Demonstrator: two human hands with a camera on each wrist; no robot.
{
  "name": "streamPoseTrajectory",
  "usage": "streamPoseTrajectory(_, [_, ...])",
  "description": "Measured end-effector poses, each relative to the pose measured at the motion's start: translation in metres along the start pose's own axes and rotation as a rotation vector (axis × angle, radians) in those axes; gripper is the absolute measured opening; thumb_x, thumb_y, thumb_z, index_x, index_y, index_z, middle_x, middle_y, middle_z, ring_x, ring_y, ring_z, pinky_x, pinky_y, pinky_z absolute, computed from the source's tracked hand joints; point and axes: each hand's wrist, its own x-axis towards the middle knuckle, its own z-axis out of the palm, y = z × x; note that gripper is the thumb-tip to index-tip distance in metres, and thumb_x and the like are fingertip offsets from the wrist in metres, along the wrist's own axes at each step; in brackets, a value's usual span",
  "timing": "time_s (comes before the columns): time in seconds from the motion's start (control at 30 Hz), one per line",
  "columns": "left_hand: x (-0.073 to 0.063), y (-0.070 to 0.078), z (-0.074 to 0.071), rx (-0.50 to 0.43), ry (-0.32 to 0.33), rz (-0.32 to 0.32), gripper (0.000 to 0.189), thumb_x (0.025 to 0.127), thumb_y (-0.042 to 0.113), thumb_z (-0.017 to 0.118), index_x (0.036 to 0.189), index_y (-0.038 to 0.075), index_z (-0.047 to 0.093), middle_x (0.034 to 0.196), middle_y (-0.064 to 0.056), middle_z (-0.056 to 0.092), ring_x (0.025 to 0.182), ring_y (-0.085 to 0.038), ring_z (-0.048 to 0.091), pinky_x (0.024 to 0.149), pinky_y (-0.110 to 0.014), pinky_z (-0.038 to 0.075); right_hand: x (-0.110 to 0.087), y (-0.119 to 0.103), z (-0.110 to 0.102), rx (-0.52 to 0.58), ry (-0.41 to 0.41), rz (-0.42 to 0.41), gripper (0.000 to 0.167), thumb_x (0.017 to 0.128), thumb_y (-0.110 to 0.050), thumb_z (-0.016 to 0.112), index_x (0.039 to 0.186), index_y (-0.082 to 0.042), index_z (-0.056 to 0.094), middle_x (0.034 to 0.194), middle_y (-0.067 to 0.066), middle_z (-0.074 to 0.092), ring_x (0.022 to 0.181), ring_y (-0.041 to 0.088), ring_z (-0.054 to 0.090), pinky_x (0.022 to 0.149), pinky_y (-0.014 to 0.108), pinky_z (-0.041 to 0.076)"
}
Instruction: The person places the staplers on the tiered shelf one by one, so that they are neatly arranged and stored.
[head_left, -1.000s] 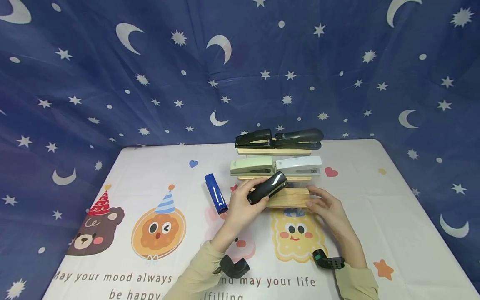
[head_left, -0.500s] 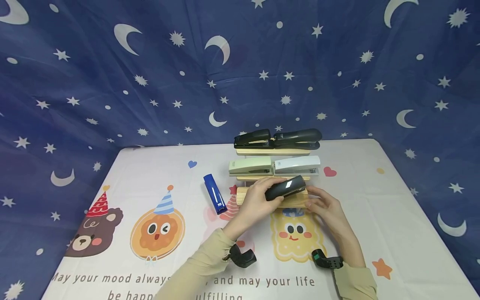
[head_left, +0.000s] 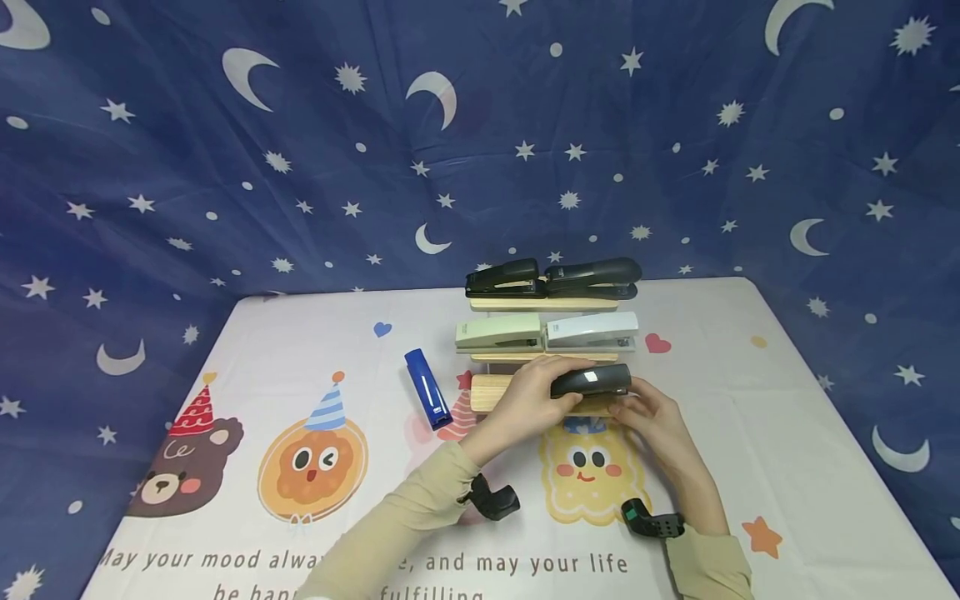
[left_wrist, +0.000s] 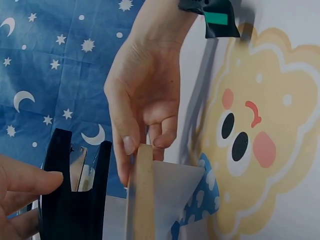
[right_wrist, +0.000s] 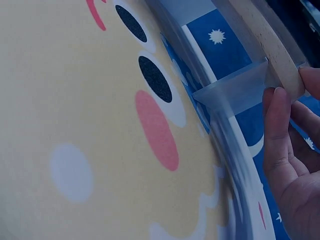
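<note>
My left hand (head_left: pixel 534 400) grips a black stapler (head_left: pixel 591 381) from its left end, over the right half of the front wooden board (head_left: pixel 491 393) of a tiered rack. In the left wrist view, the stapler (left_wrist: pixel 75 210) lies along the board (left_wrist: pixel 144 192), with a gap between them, and the fingertips (left_wrist: pixel 52 182) press its side. My right hand (head_left: pixel 651 410) pinches the board's right end between thumb and fingers, as the right wrist view shows at the board's tip (right_wrist: pixel 280 57). Clear plastic (right_wrist: pixel 235 87) supports the board from beneath.
A pale green stapler (head_left: pixel 498 332) and a white stapler (head_left: pixel 591 331) sit on the middle tier. Two black staplers, one on the left (head_left: pixel 506 279) and one on the right (head_left: pixel 592 277), occupy the back tier. A blue stapler (head_left: pixel 427 388) lies on the printed tablecloth (head_left: pixel 697 475).
My left hand has carried the black stapler to the right and lower, turning it from slanted to nearly level along the front board. My right hand stays at the board's end.
</note>
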Motion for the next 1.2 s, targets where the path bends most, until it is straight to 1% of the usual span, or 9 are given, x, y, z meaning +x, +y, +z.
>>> streamPoseTrajectory(0.17, [0.005,0.0,0.005,0.035,-0.042,0.003,0.043,0.087,0.012,0.066,0.129,0.022,0.061,0.13,0.001,0.064,0.123,-0.017,0.057,0.103,-0.031,0.043,0.0,0.0,0.0,0.007,0.004,-0.002,0.057,0.088,-0.006,0.064,0.139,0.005,0.041,0.098,-0.022,0.067,0.096,-0.003,0.065,0.085,0.015,0.051])
streamPoseTrajectory(0.27, [0.007,-0.001,0.008,0.051,-0.054,0.005,0.043,0.088,0.013,0.065,0.13,0.021,0.061,0.13,0.001,0.064,0.123,-0.018,0.057,0.103,-0.031,0.043,0.0,-0.001,0.001,0.019,0.004,-0.001,0.058,0.088,-0.007,0.065,0.139,0.006,0.041,0.101,-0.024,0.065,0.098,-0.004,0.064,0.085,0.016,0.051])
streamPoseTrajectory(0.4, [0.008,-0.002,0.01,0.059,-0.06,0.001,0.043,0.088,0.012,0.065,0.13,0.021,0.06,0.131,0.001,0.063,0.122,-0.018,0.057,0.102,-0.031,0.044,0.0,-0.001,0.001,0.027,0.003,0.0,0.058,0.088,-0.008,0.065,0.138,0.006,0.041,0.102,-0.024,0.065,0.099,-0.004,0.064,0.085,0.017,0.052])
streamPoseTrajectory(0.67, [0.009,-0.003,0.011,0.079,-0.071,-0.005,0.044,0.088,0.013,0.064,0.131,0.022,0.06,0.131,0.001,0.063,0.122,-0.018,0.058,0.102,-0.031,0.045,-0.001,0.0,0.001,0.011,0.011,0.019,0.059,0.088,-0.01,0.066,0.14,0.004,0.042,0.105,-0.023,0.063,0.101,-0.006,0.062,0.087,0.015,0.05])
streamPoseTrajectory(0.9, [0.008,-0.006,0.013,0.104,-0.08,0.004,0.043,0.089,0.014,0.064,0.131,0.022,0.059,0.131,0.001,0.063,0.123,-0.018,0.057,0.103,-0.032,0.044,-0.001,0.001,0.001,-0.002,0.01,0.032,0.059,0.088,-0.011,0.066,0.139,0.003,0.041,0.105,-0.024,0.063,0.101,-0.006,0.062,0.089,0.011,0.045])
streamPoseTrajectory(1.0, [0.008,-0.007,0.013,0.102,-0.084,0.005,0.043,0.09,0.014,0.063,0.131,0.021,0.059,0.131,0.001,0.063,0.123,-0.018,0.057,0.102,-0.032,0.044,0.0,0.001,0.001,-0.006,0.012,0.037,0.059,0.088,-0.012,0.067,0.139,0.002,0.042,0.108,-0.022,0.063,0.102,-0.007,0.062,0.089,0.01,0.044])
streamPoseTrajectory(1.1, [0.009,-0.008,0.012,0.095,-0.086,0.009,0.043,0.09,0.014,0.063,0.132,0.022,0.058,0.13,0.001,0.064,0.12,-0.017,0.058,0.1,-0.031,0.046,0.0,0.0,0.001,-0.02,0.018,0.049,0.06,0.088,-0.013,0.067,0.14,0.0,0.042,0.115,-0.015,0.063,0.103,-0.008,0.061,0.091,0.011,0.043])
streamPoseTrajectory(1.13, [0.009,-0.008,0.012,0.099,-0.085,0.016,0.043,0.09,0.014,0.063,0.132,0.021,0.058,0.129,0.001,0.064,0.119,-0.017,0.059,0.099,-0.031,0.046,0.0,0.0,0.001,-0.027,0.019,0.055,0.059,0.088,-0.014,0.067,0.14,0.0,0.042,0.117,-0.011,0.064,0.103,-0.008,0.061,0.092,0.013,0.043])
streamPoseTrajectory(1.2, [0.008,-0.009,0.012,0.111,-0.083,0.027,0.043,0.09,0.014,0.063,0.133,0.021,0.057,0.128,0.0,0.064,0.116,-0.016,0.06,0.097,-0.03,0.047,-0.001,0.0,0.001,-0.033,0.02,0.063,0.06,0.088,-0.014,0.067,0.141,-0.001,0.042,0.123,0.001,0.064,0.102,-0.007,0.061,0.1,0.024,0.043])
